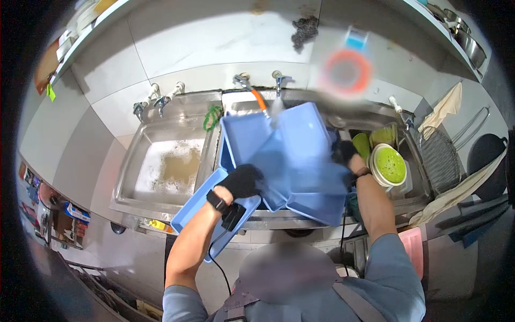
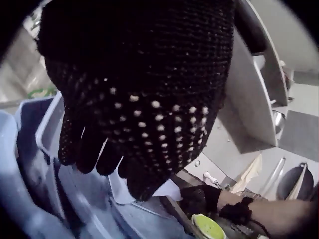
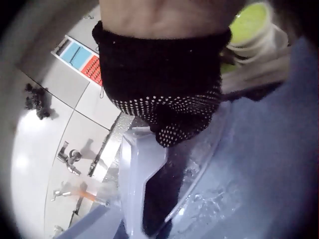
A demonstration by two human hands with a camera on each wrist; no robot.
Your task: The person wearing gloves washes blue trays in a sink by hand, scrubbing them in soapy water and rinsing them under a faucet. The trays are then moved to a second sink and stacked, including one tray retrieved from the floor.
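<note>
Several light-blue plastic tubs lie heaped over the middle sink, with one blue tub [image 1: 306, 129] tilted up and blurred. My right hand [image 1: 346, 153], in a black dotted glove, grips a tub's rim at the right side of the heap. In the right wrist view its fingers [image 3: 172, 134] curl over the rim of a wet blue tub [image 3: 142, 159]. My left hand [image 1: 242, 181], also gloved, is over the nearer tubs. Its fingers [image 2: 107, 157] reach down, spread a little, above the blue plastic in the left wrist view. Water runs from the tap [image 1: 279, 79] behind the tubs.
A sink with murky, sudsy water [image 1: 179, 163] is on the left. To the right stand white tubs holding something green [image 1: 390, 165]. An orange hose [image 1: 258, 100] hangs from another tap. A strainer basket [image 1: 440, 158] and cloths hang at far right.
</note>
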